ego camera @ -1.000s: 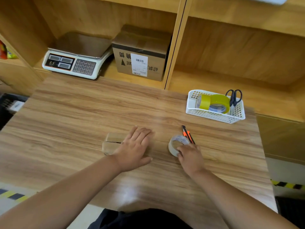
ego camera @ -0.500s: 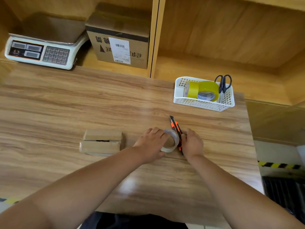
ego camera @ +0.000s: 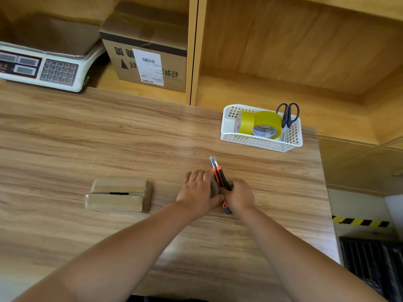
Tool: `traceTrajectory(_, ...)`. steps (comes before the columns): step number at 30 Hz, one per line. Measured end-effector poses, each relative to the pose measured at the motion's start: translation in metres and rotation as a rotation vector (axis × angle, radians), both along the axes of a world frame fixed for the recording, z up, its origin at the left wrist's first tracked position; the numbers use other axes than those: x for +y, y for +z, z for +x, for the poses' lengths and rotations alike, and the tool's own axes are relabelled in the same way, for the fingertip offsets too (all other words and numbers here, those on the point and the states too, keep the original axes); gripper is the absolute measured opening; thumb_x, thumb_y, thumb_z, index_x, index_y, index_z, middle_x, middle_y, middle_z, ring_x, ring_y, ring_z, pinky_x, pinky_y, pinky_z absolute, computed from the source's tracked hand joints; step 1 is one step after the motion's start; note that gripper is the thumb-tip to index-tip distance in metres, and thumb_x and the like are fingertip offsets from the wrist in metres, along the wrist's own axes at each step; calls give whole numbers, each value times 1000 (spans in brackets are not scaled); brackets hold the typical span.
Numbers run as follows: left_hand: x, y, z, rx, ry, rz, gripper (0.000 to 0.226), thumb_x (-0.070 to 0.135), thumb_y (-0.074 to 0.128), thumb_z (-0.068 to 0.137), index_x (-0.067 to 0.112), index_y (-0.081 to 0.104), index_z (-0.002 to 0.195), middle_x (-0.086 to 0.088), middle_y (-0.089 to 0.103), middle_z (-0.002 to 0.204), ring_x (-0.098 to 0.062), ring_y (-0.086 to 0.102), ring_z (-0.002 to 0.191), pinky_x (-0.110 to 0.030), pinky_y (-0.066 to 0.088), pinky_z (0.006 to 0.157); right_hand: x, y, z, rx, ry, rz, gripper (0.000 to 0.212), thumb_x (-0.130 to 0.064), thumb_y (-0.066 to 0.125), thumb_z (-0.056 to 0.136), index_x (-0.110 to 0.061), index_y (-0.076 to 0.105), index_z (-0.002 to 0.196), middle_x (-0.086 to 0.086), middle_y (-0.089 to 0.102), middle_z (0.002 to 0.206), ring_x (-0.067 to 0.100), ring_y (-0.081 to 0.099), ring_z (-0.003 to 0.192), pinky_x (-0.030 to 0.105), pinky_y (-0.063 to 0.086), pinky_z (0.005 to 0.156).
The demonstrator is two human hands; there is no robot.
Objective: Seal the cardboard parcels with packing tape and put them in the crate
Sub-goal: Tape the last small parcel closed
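Both your hands close on one clear tape roll [ego camera: 214,186]: left hand [ego camera: 197,192], right hand [ego camera: 239,196]; unsealed cardboard parcel [ego camera: 118,195] lies apart.

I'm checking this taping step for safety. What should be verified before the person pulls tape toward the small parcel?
1. Tape roll gripped by left hand and right hand: ok.
2. Free tape end found: cannot tell, fingers hide it.
3. Utility knife blade retracted: not ok, tip shows.
4. Small parcel flaps closed: not ok, dark gap between them.
5. Table beside the parcel free: ok.
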State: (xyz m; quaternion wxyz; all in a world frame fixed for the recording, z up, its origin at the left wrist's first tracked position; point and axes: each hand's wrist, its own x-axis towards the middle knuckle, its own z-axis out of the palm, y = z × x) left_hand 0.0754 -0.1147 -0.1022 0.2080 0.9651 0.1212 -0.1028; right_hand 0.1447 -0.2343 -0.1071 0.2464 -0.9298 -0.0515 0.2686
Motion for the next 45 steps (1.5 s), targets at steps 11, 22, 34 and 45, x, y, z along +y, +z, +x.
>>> traceTrajectory(11,23,11,10,-68,364,-535,26,44,71,78,21,62,86,10,55,73,-19,49,108,-30,38,87,13,33,-8,119,-181,443,14,-14,67,84,-16,58,73,-1,58,65,13,53,57,21,42,48)
traceTrajectory(22,46,28,-18,-15,557,-798,21,15,70,82,16,58,64,4,61,65,-9,55,62,-22,40,57,32,54,-22,-72,62,380,15,-18,67,83,-26,58,75,-9,60,70,9,53,66,23,40,60)
traceTrajectory(34,56,58,-35,-30,776,-783,18,20,66,81,15,59,65,2,58,57,-15,56,57,-22,39,51,69,60,-46,-256,44,329,11,-22,63,85,-19,54,80,-5,59,76,17,54,74,28,34,62)
traceTrajectory(45,61,66,-65,-164,749,-808,18,14,71,78,24,62,66,11,64,69,-5,57,62,-20,43,59,53,25,-21,-20,-172,123,12,-21,66,84,-13,62,76,7,61,81,23,57,82,31,39,70)
